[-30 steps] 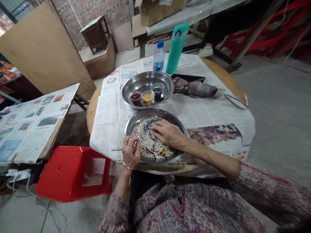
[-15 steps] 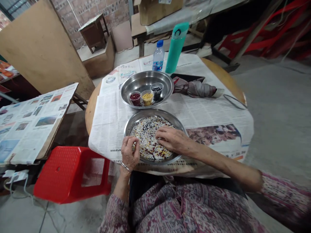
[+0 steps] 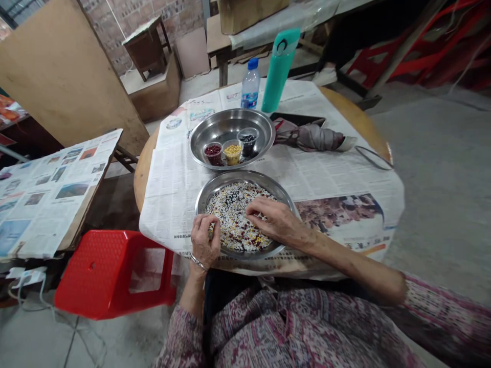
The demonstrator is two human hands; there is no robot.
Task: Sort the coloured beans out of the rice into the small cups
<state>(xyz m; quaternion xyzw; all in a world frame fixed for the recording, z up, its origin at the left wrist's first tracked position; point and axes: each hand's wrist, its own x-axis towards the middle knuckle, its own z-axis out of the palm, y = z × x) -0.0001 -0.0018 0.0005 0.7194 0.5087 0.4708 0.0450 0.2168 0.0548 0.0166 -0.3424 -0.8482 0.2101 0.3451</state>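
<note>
A round steel tray (image 3: 202,197) near me holds a mix of white, black, red and yellow beans (image 3: 231,211). My left hand (image 3: 205,239) curls over the tray's near-left rim, fingers closed on it. My right hand (image 3: 276,222) lies on the beans at the tray's right side, fingers bent and pressed into the grains. Beyond it a second steel tray (image 3: 230,123) carries three small cups: red beans (image 3: 213,153), yellow beans (image 3: 232,152) and black beans (image 3: 248,141).
Newspaper (image 3: 326,176) covers the round wooden table. A water bottle (image 3: 250,88), a green flask (image 3: 280,67) and a folded grey umbrella (image 3: 311,138) lie at the far side. A red plastic stool (image 3: 111,271) stands at the left, beside another newspaper-covered table (image 3: 46,189).
My right hand has shifted slightly to the right and nearer across the beans. My left hand stays on the rim.
</note>
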